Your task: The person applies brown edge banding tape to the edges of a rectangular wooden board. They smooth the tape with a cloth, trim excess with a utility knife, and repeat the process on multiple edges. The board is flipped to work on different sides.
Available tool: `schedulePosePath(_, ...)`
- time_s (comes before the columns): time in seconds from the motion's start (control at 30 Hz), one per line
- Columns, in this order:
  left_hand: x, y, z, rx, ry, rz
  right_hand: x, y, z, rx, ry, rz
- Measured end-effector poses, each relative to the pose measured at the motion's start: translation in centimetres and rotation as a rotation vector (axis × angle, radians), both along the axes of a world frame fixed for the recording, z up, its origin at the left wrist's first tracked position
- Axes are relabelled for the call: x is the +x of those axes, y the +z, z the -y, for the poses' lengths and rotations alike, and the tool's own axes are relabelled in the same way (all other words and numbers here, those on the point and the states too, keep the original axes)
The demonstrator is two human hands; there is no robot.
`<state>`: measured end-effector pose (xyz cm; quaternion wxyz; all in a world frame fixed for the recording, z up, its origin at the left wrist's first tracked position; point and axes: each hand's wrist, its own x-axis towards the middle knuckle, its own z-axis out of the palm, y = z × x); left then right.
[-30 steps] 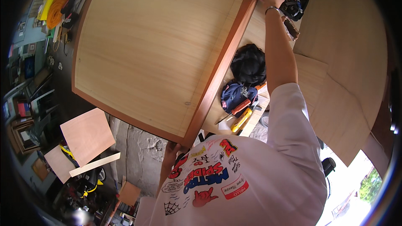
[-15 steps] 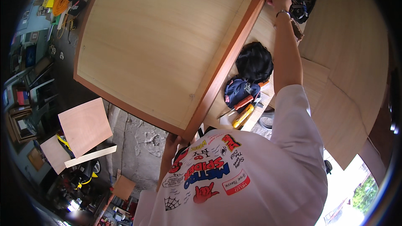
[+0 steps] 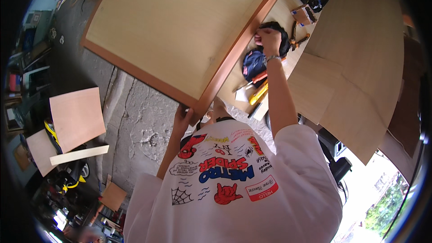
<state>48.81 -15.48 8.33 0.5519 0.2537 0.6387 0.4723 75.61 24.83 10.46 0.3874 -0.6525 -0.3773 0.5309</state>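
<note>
Panel (image 3: 180, 31), pale with brown edging: lies aslant at upper centre. Left hand (image 3: 182, 119): set against the panel's near corner; fingers partly hidden, so how far they are closed cannot be told. Right hand (image 3: 268, 42): held near the right edge, over a black bundle (image 3: 284, 37); fingers curled, but whether anything is pinched cannot be told. On the bench (image 3: 281, 11): blue cloth (image 3: 253, 64), screwdriver (image 3: 259, 78), yellow tool (image 3: 258, 93), pliers (image 3: 299, 43), box (image 3: 304, 15).
</note>
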Motion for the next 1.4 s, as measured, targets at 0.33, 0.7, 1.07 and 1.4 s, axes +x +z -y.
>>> schedulePosePath(0.33, 3.5, 1.5, 2.3, -0.011, 0.152, -0.480, -7.3, 0.3, 25.5, -0.096, 0.090, -0.011)
schedulePosePath(0.7, 4.2, 3.8, 2.2, -0.066, 0.183, -0.703, -1.8, 1.7, 34.4, 0.103, 0.322, 0.346)
schedulePosePath(1.07, 4.9, 3.7, 2.6, 0.001, 0.318, -0.609, 4.4, -1.1, 23.9, 0.095, 0.229, 1.120)
schedulePosePath(1.4, 4.4, 2.3, 2.6, -0.050, 0.331, -0.433, 6.8, -0.2, 25.7, 0.106, -0.321, -0.095)
